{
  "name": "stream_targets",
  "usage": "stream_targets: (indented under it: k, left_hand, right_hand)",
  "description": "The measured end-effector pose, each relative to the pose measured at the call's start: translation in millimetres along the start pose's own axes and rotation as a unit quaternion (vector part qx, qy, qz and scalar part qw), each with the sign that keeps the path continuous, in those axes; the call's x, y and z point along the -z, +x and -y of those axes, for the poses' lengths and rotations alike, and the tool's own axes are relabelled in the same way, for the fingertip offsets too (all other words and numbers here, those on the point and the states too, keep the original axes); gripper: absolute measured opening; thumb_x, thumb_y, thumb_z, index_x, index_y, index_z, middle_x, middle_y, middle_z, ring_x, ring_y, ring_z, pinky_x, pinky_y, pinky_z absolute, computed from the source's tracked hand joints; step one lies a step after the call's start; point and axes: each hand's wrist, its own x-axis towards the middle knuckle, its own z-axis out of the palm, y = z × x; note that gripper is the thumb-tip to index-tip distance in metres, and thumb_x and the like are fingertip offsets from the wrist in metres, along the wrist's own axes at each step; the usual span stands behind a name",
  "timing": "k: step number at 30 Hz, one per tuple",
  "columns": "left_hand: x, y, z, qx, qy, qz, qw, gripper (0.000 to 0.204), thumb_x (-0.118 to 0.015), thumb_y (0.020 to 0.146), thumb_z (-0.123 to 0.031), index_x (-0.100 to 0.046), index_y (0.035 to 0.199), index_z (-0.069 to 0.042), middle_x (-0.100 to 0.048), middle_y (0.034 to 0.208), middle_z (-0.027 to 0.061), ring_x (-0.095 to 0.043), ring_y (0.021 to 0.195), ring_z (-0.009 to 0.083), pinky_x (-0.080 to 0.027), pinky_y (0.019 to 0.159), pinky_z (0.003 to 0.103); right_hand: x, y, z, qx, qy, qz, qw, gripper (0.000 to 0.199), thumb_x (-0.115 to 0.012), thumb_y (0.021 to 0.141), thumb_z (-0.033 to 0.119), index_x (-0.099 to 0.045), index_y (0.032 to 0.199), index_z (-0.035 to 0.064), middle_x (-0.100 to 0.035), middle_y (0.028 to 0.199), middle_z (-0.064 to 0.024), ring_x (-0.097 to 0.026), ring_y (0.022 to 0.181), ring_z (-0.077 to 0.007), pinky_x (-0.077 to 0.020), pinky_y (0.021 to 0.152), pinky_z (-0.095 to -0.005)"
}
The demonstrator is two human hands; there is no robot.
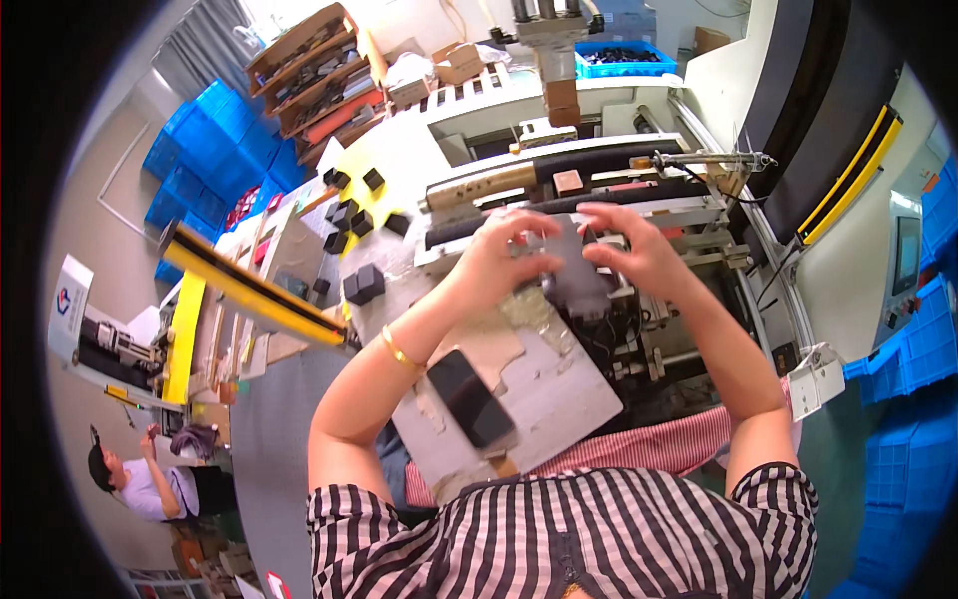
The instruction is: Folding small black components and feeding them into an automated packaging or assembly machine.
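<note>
Holding a flat grey piece (576,262) with both hands at the centre of the frame — that's where we are right now. Our left hand (496,262) pinches its left edge, fingers curled narrow around it, and our right hand (639,252) grips the right side with fingers spread over the top. The piece sits right above the machine fixture (639,329), looking like it's touching or just about seated, but we can't tell which.

As for progress, we'd guess we're mid-way: one piece is in hand at the fixture, and a scatter of small black blocks (362,284) sits on the yellow surface (404,160) left of centre, several apart from each other, so plenty seems left. A brown block (568,182) rests on the dark bar above our hands.

Lower down, a phone (470,398) lies tilted on the worn grey board (569,389) — untouched.
</note>
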Motion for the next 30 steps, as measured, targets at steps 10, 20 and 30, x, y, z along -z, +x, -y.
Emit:
stream_targets:
  k: [10,20,30]
  left_hand:
    - [41.1,180.2,80.7,-0.049,0.120,-0.118,0.984,0.079,-0.085,0.071,-0.027,-0.045,0.138,-0.010,-0.069,0.102,0.0066,-0.063,0.096,0.0172,-0.049,0.089,0.032]
    - [17.8,10.9,54.3,-0.036,0.053,-0.079,0.995,0.062,-0.078,0.080,-0.026,-0.051,0.133,-0.010,-0.060,0.124,0.0083,-0.060,0.104,0.0227,-0.050,0.088,0.034]
    - [80.5,-513.7,118.0,0.366,-0.037,-0.518,0.772,0.017,-0.062,0.092,-0.015,-0.068,0.104,-0.004,-0.070,0.088,0.0050,-0.062,0.076,0.0091,-0.049,0.066,0.023]
  right_hand:
    - [79.9,175.5,-103.0,0.058,-0.061,-0.066,0.994,0.064,-0.078,0.080,0.020,-0.049,0.136,0.0107,-0.068,0.102,-0.0072,-0.061,0.098,-0.0144,-0.0476,0.088,-0.0298]
    - [-48.7,42.2,-14.3,0.052,0.203,-0.128,0.969,0.020,-0.053,0.098,0.018,-0.063,0.102,0.0017,-0.065,0.087,-0.0040,-0.059,0.083,-0.0129,-0.0498,0.076,-0.0290]
    - [-263.8,-127.4,99.4,-0.180,0.307,0.401,0.844,0.024,-0.055,0.096,0.013,-0.064,0.113,-0.0011,-0.070,0.102,-0.0095,-0.065,0.098,-0.0157,-0.0494,0.087,-0.0287]
